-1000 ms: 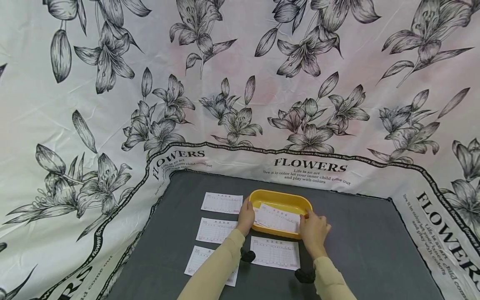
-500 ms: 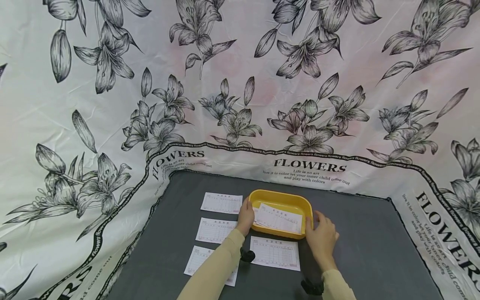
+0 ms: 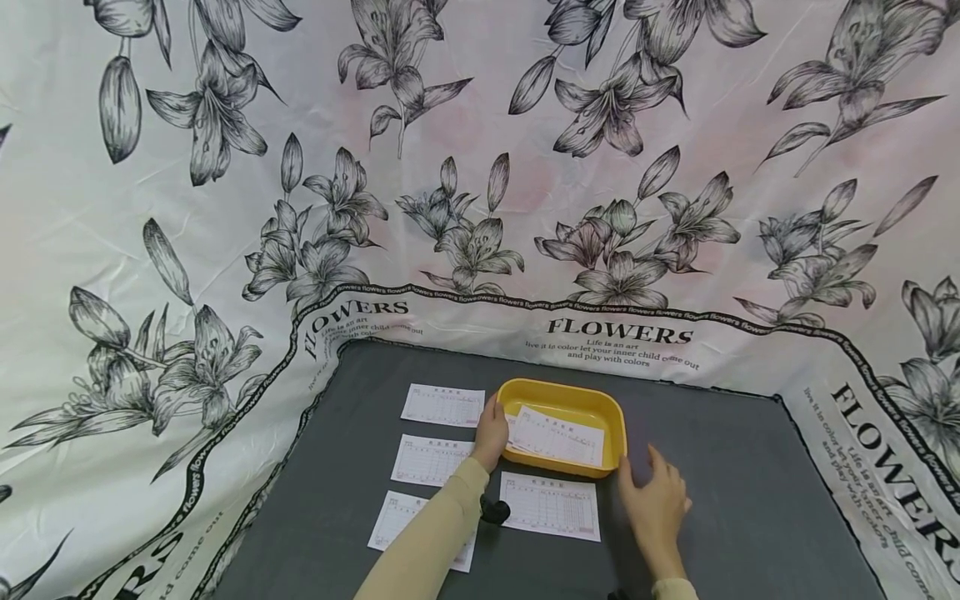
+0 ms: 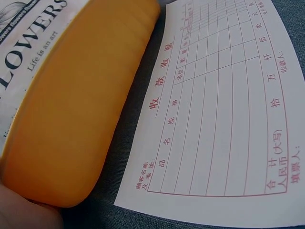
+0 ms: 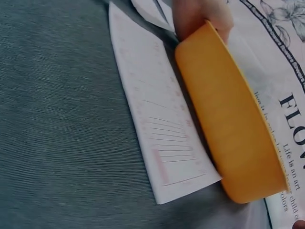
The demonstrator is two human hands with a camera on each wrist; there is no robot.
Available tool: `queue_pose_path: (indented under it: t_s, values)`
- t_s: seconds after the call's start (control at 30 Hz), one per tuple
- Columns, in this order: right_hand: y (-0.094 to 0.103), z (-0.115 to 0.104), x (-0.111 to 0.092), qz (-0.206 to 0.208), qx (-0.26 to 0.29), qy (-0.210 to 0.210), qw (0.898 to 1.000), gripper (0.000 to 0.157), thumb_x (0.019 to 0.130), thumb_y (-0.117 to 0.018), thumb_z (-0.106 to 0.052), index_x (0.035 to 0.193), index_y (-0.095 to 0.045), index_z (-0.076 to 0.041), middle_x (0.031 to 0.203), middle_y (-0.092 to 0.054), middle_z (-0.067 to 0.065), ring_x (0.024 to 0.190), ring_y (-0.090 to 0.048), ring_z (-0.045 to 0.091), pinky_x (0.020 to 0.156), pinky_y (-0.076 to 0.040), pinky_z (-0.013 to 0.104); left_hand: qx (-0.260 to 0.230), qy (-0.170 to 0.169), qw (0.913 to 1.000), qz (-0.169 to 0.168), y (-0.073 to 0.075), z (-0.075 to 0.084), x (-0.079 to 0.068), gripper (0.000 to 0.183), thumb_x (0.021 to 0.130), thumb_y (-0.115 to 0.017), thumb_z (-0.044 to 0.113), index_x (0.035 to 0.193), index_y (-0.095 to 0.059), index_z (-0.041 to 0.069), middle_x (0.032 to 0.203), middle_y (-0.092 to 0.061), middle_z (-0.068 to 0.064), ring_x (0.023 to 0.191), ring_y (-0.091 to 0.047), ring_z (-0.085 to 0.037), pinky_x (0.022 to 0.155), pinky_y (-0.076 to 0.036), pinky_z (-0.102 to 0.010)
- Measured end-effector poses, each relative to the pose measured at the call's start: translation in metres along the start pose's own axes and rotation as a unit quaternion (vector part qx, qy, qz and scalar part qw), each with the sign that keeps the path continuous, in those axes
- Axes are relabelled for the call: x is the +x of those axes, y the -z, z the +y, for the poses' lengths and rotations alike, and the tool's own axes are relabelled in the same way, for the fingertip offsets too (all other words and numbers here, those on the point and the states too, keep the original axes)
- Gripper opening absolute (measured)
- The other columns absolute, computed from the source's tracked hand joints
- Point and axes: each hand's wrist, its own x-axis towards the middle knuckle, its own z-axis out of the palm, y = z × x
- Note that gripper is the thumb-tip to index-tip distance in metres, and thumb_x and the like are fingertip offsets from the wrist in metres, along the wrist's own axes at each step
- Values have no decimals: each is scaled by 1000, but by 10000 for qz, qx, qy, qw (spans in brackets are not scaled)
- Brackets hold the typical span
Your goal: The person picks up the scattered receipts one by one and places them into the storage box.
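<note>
A yellow plastic tray [image 3: 555, 464] stands at the back of the table with several printed receipt slips [image 3: 561, 436] lying inside. My left hand [image 3: 491, 435] grips the tray's left end, fingers curled over the rim; the right wrist view shows that same hand [image 5: 202, 16] at the tray's corner. Beside the front right corner is my right hand [image 3: 656, 510], thumb and fingers spread, with nothing in it. Whether the thumb touches the tray is unclear. Just in front of the tray lies one receipt slip [image 4: 214, 114], its red Chinese print and ruled grid plain in the left wrist view.
Left of the tray, three more slips form a column: a far one [image 3: 444, 405], a middle one [image 3: 427, 460] and a near one [image 3: 397, 517] partly under my left sleeve [image 3: 427, 533]. Dark grey cloth [image 3: 735, 483] covers the table; a flower-printed sheet [image 3: 480, 208] hangs behind.
My right hand has let go of the slip in the tray and drawn back to the right and toward me. The left hand and tray have stayed put.
</note>
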Motion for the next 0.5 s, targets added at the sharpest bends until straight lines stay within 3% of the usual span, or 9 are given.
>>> queue_pose_path:
  t_s: [0.27,0.5]
  values:
    - [-10,12,-25,-190,-293,-433,9985,63,96,-72,-35,137,-59,11,129,-62,37,119,-53,56,87,-37,69,45,30,10000,25,-1,0,1,51,119,-29,25,165,-34,4,166,-42,-18,154,-38,-37,129,-29,-54]
    - [-28,15,-47,-361,-555,-417,9969,69,91,-77,-39,132,-61,14,124,-57,41,116,-49,58,86,-35,71,32,20,10000,63,-1,-3,4,51,119,-29,26,165,-34,5,167,-41,-17,155,-37,-37,129,-29,-54]
